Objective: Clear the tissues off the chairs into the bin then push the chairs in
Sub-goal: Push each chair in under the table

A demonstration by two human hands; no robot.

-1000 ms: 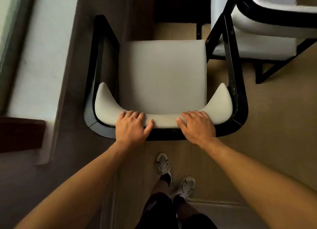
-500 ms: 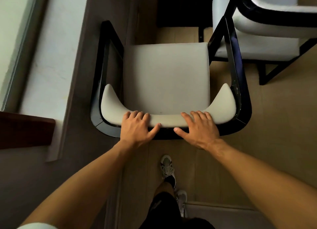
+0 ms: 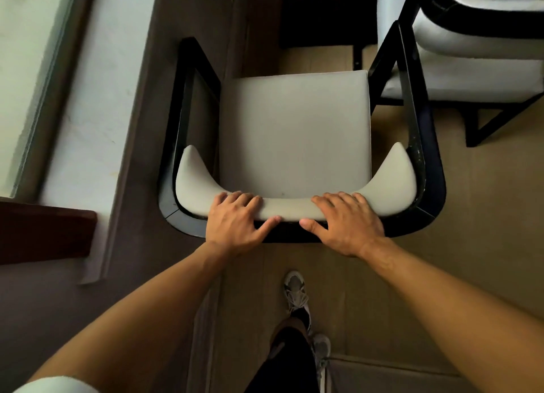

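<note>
On the near chair [image 3: 294, 133] we can't see the legs, hidden under seat & frame. Its back rim is partly covered by left hand [image 3: 232, 220] & right hand [image 3: 348, 225]. 2nd chair [image 3: 471, 69] cut off at top & right edges. The rear shoe [image 3: 323, 348] sits half behind the leg [image 3: 290, 325].

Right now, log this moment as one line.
phase: push-in | left hand: grips backrest | right hand: grips backrest | seat: no tissue visible

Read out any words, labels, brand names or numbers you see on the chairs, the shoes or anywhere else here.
None: no text is readable anywhere.
The chair gripped by the left hand and right hand bears no label; the second chair is plain too; the shoes show no legible marking.
</note>
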